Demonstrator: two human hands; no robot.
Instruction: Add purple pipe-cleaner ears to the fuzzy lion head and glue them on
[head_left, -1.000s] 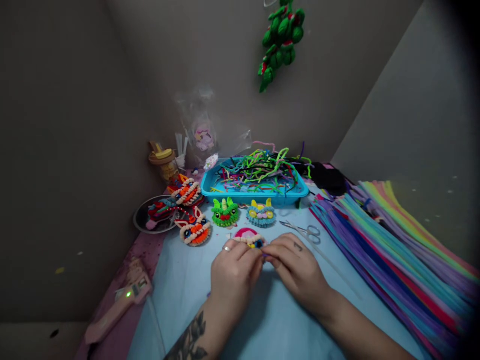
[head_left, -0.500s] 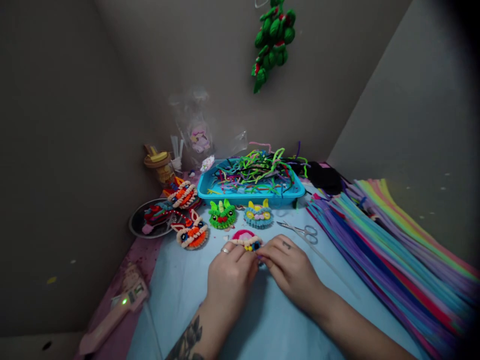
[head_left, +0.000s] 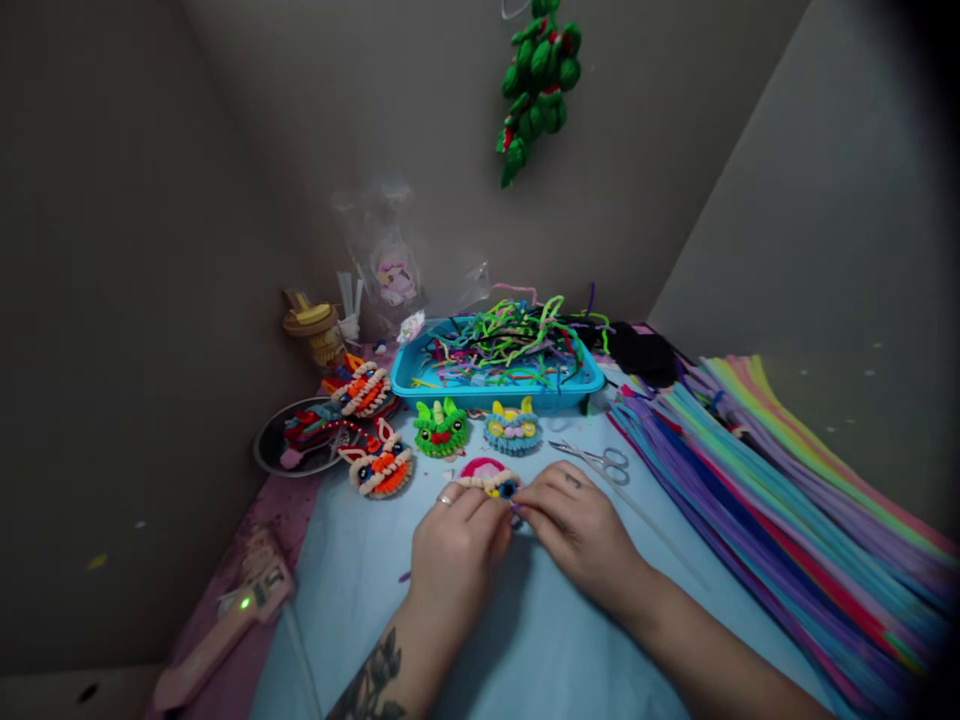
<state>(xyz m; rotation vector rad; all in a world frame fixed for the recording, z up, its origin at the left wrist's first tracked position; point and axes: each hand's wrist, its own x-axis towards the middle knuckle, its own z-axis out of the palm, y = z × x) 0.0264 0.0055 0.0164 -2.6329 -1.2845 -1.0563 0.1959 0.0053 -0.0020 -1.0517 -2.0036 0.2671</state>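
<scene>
Fingers of my left hand (head_left: 456, 535) are closed around a small pipe-cleaner animal head (head_left: 484, 470). It has a pink top, a cream rim and a dark blue eye, and its lower part is hidden by my hands. My right hand (head_left: 576, 515) is closed in a pinch at the head's right side. A short purple pipe-cleaner piece (head_left: 516, 509) shows at its fingertips. Just beyond stand a green animal head (head_left: 442, 429) and a blue and yellow one (head_left: 513, 428). Left of my hands sits an orange and cream head (head_left: 382, 465).
Scissors (head_left: 592, 460) and a clear thin stick (head_left: 660, 530) lie to the right, beside bundled pipe cleaners (head_left: 780, 500). A blue tray (head_left: 495, 398) of scraps stands behind. At left are a metal bowl (head_left: 264, 455) and a lit pink glue gun (head_left: 225, 640).
The view has shifted slightly, so everything sits a little further left. Both hands stay together at the animal head, with only slight finger movement.
</scene>
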